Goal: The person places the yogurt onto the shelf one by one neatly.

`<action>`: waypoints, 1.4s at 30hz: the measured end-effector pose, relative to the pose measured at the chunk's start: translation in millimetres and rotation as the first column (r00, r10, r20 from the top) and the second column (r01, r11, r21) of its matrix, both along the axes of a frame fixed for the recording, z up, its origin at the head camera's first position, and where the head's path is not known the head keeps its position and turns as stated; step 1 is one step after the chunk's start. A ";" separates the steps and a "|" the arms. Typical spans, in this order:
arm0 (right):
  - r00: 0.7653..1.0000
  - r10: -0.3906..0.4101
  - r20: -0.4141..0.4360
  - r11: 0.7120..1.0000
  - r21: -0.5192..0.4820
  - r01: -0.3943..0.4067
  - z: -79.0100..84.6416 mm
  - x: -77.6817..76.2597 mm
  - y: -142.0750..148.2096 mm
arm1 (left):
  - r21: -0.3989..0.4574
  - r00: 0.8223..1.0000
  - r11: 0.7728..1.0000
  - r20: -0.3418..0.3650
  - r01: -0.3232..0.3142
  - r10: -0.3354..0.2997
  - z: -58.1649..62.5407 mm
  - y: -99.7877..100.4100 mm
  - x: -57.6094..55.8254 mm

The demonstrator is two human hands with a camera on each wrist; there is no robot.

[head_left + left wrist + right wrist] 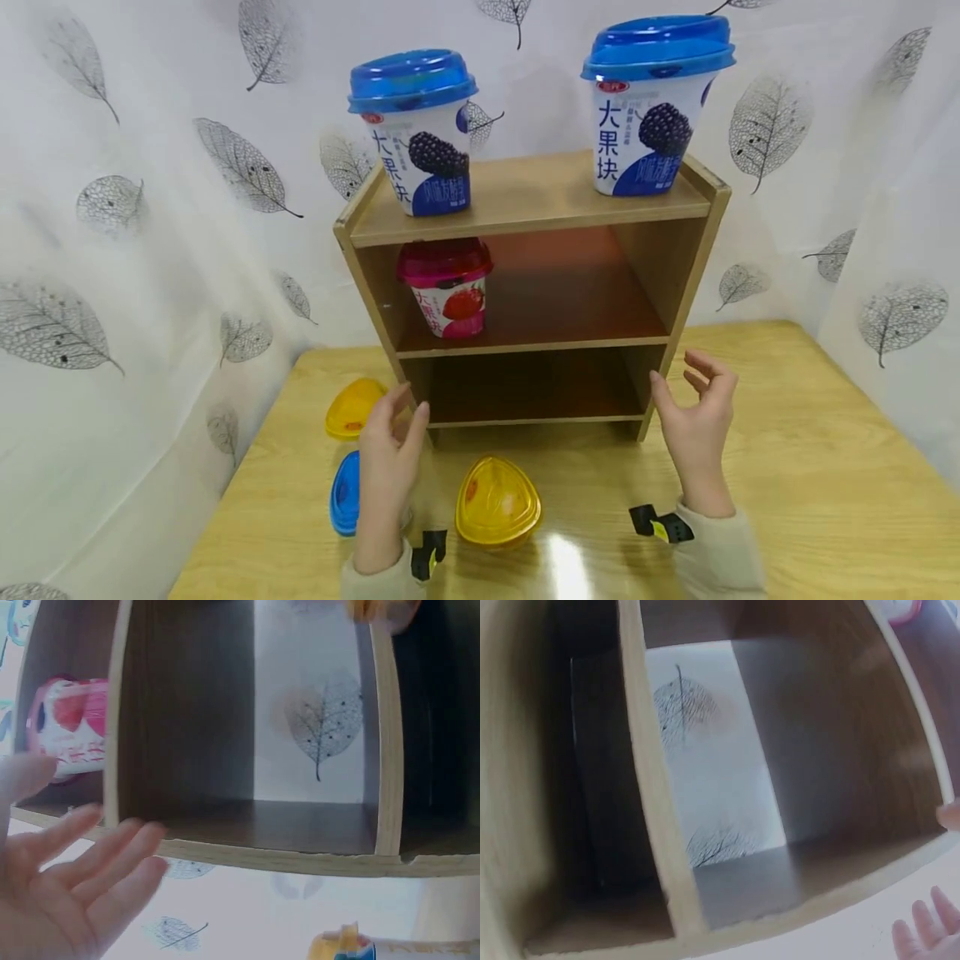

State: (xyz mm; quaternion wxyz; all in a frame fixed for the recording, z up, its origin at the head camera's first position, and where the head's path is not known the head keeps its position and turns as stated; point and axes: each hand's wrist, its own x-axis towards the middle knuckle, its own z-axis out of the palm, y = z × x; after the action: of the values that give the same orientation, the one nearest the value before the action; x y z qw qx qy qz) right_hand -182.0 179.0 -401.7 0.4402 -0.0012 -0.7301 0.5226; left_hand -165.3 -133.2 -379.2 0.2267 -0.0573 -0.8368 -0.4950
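My left hand [390, 471] hovers in front of the shelf's lower left side, thumb and fingers apart, holding nothing. My right hand [701, 425] is raised by the lower right side, fingers loosely bent around nothing. Between them on the table stands a yellow-lidded yogurt cup [498, 502]. A blue-lidded yogurt cup [346, 493] is partly hidden behind my left hand, and another yellow-lidded cup [352, 408] sits farther back. On the middle level of the wooden shelf [532, 343], at the left, is a red-lidded strawberry yogurt cup [450, 292], also in the left wrist view.
Two blue-lidded blackberry yogurt cups stand on the shelf's top board, one at the left [416, 137] and one at the right [652, 108]. A white leaf-patterned cloth [165, 275] hangs behind and beside the wooden table [817, 467].
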 end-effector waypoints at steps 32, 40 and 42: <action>0.848 0.122 0.515 0.986 0.032 -0.161 -64.1 -25.5 18.5 | -0.497 0.827 0.692 0.494 0.523 -0.270 -14.4 20.7 22.3; 0.840 0.146 0.522 0.981 0.030 -0.189 -63.0 -27.9 17.6 | -0.500 0.848 0.704 0.440 0.505 -0.295 -13.0 17.7 20.0; 0.843 0.142 0.519 0.981 0.038 -0.188 -61.9 -29.5 17.7 | -0.502 0.856 0.706 0.412 0.500 -0.313 -12.1 15.9 18.7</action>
State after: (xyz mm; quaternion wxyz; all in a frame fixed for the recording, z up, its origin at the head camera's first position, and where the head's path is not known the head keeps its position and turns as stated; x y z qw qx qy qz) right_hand -211.5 196.7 -463.7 0.1823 -0.0586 -0.8406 0.5067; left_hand -146.5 -117.3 -391.3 -0.0469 -0.2354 -0.9383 -0.2491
